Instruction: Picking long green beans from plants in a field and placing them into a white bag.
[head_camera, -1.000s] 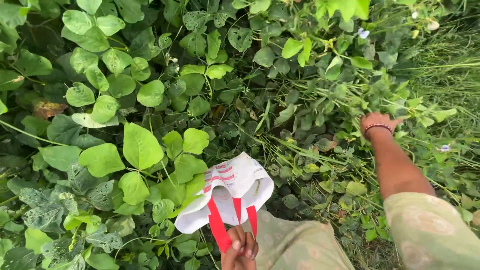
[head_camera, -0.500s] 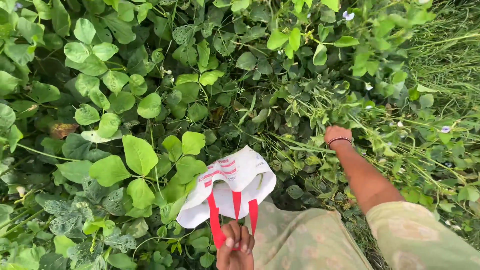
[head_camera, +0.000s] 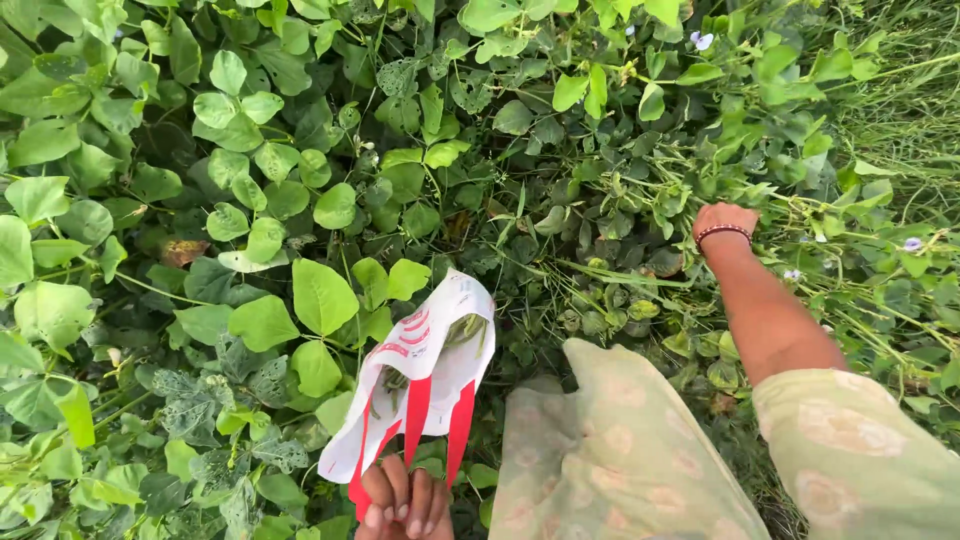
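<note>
Left hand (head_camera: 405, 500) fingers closed on the red handles of the white bag (head_camera: 415, 380), hanging near and centre over broad leaves. Right hand (head_camera: 722, 222) sunk among vines (head_camera: 640, 250) far right, fingers hidden, grip not readable. Best: keep bag mouth open, close to the picking hand.

The ground is hidden almost everywhere under a dense mat of broad-leaved green vines (head_camera: 320, 290) that spreads across the whole left and middle of the view. Toward the right edge the vines give way to thin, pale green grass blades and wiry stems (head_camera: 900, 130), with a few small pale violet flowers (head_camera: 912, 243) among them. One dry brown leaf (head_camera: 185, 250) lies among the green leaves at the left.
</note>
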